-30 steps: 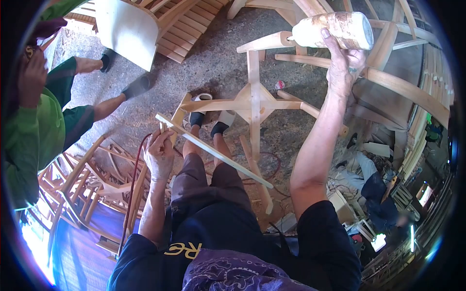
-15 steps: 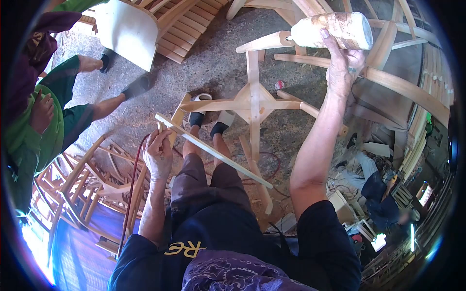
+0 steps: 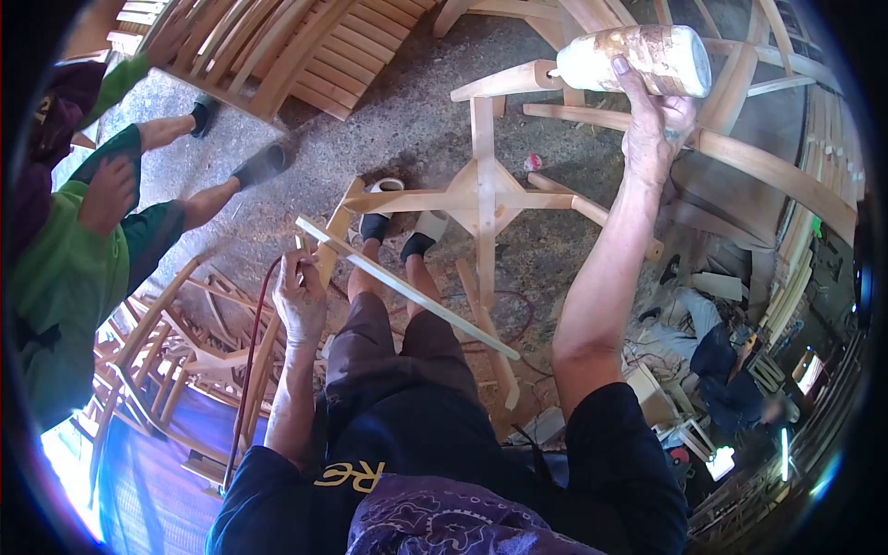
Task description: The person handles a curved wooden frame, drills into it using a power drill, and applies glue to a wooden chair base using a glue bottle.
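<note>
Panel gone; stained bottle (image 3: 638, 60) beside wood (image 3: 504, 80)

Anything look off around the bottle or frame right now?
The white bottle in the right hand looks patchy with brown stains, and a small red-and-white item seems stray beside the wooden frame. I see no clear spill.

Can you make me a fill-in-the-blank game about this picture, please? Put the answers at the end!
1. The right hand holds a stained white ____ sideways, with its narrow end at a wooden piece.
2. The letters on the person's dark shirt are coloured ____.
3. The patterned cloth at the bottom of the picture is coloured ____.
4. The thin hose or cord beside the left hand is coloured ____.

Missing words: bottle; yellow; purple; red.
</note>
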`<state>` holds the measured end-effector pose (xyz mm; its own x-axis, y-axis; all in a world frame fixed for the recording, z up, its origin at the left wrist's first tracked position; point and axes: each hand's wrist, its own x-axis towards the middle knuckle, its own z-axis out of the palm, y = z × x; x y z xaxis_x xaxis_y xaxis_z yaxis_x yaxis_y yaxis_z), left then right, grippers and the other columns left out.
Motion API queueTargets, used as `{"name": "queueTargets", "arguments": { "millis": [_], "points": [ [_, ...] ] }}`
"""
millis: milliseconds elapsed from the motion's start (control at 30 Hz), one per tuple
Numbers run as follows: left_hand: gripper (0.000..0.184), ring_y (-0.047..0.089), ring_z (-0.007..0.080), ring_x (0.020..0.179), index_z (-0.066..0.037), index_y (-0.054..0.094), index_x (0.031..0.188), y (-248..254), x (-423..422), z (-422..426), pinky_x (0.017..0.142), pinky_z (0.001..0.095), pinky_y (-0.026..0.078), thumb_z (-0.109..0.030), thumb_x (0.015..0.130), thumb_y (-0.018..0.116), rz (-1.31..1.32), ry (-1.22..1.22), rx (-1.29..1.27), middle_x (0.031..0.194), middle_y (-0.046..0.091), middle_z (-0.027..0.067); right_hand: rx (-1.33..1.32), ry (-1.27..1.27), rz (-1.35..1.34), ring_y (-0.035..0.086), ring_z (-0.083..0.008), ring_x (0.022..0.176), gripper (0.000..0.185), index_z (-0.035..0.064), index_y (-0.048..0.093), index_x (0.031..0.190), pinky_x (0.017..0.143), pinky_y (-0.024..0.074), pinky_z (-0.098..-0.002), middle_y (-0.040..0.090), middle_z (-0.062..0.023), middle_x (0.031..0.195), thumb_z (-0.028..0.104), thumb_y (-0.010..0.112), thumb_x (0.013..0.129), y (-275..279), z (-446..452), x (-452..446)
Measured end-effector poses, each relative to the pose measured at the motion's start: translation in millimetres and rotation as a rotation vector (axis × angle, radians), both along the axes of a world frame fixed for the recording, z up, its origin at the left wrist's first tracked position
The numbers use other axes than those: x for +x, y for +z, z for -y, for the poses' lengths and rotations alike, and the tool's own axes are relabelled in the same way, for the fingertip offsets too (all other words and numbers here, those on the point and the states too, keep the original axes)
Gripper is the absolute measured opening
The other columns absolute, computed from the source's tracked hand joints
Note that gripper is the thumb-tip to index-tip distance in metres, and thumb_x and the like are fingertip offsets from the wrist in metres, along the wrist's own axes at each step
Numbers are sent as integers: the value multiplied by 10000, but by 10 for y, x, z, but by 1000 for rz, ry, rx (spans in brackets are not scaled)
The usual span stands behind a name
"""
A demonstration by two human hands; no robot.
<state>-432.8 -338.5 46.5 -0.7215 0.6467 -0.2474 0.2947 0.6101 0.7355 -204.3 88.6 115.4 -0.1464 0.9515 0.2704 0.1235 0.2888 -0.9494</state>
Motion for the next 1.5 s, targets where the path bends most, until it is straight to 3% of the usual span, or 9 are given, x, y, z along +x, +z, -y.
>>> {"name": "queueTargets", "arguments": {
  "millis": [167, 267, 367, 467, 567, 900, 1033, 1133, 1500],
  "points": [
    [126, 747, 265, 918, -64, 531, 1060, -22, 19, 17, 769, 366, 567, 21, 971, 501, 83, 63, -22, 986, 740, 151, -11, 39, -85, 690, -145, 991, 476, -19, 680, 1178, 953, 528, -314, 734, -108, 1101, 57, 894, 760, -39, -5, 7],
    [89, 712, 184, 923, -59, 482, 1083, -12, 18, 19, 811, 316, 548, -17, 1016, 523, 100, 43, -30, 1016, 729, 149, -60, 54, -56, 690, -144, 983, 466, -18, 689, 1162, 945, 530, -307, 735, -107, 1089, 63, 899, 754, -4, 24, -31],
    [169, 711, 182, 921, -60, 492, 1173, -28, 31, 18, 811, 315, 546, -20, 1013, 531, 171, 100, -13, 1024, 729, 157, -25, 44, -13, 695, -155, 984, 500, -41, 648, 1170, 939, 543, -333, 738, -136, 1071, 43, 901, 747, -61, -18, -66],
    [258, 720, 200, 939, -41, 532, 1268, 107, 40, -91, 822, 323, 551, -50, 1011, 542, 162, 108, -35, 1032, 734, 164, -12, 22, -59, 690, -142, 952, 440, -29, 703, 1133, 902, 533, -296, 739, -103, 1064, 65, 900, 751, -70, -50, -34],
    [315, 728, 225, 969, -21, 570, 1316, -53, -29, 64, 840, 336, 555, -87, 1008, 549, -31, -90, -183, 1034, 737, 175, -45, -64, -13, 689, -139, 946, 413, -35, 712, 1111, 892, 530, -295, 741, -99, 1060, 55, 896, 752, -111, -108, 127],
    [276, 734, 237, 952, -18, 606, 1270, -66, -15, 58, 833, 354, 557, -105, 1015, 547, -30, -27, -137, 998, 738, 177, -28, -22, -93, 696, -144, 930, 387, -37, 711, 1103, 900, 539, -299, 740, -99, 1048, 24, 878, 758, -113, -24, 117],
    [261, 733, 230, 950, -13, 606, 1257, -65, -2, 64, 828, 345, 554, -123, 1027, 553, -17, -11, -166, 987, 740, 167, -58, -3, -56, 697, -162, 948, 471, -16, 688, 1121, 923, 549, -357, 746, -115, 1040, 115, 918, 731, -123, 36, -7],
    [251, 732, 216, 945, -16, 609, 1248, -38, -3, 42, 827, 339, 552, -134, 1034, 553, -26, -13, -152, 984, 743, 158, -36, 27, -33, 693, -146, 944, 425, -31, 692, 1140, 894, 551, -302, 735, -99, 1059, 25, 877, 762, -155, 101, 85],
    [247, 714, 171, 932, -10, 621, 1240, -55, -37, 74, 811, 324, 539, -137, 1036, 564, 12, -6, -117, 983, 744, 119, -11, 13, -67, 695, -150, 949, 440, -32, 696, 1133, 904, 542, -310, 740, -106, 1059, 74, 893, 755, -142, -9, 16]
  ]
}}
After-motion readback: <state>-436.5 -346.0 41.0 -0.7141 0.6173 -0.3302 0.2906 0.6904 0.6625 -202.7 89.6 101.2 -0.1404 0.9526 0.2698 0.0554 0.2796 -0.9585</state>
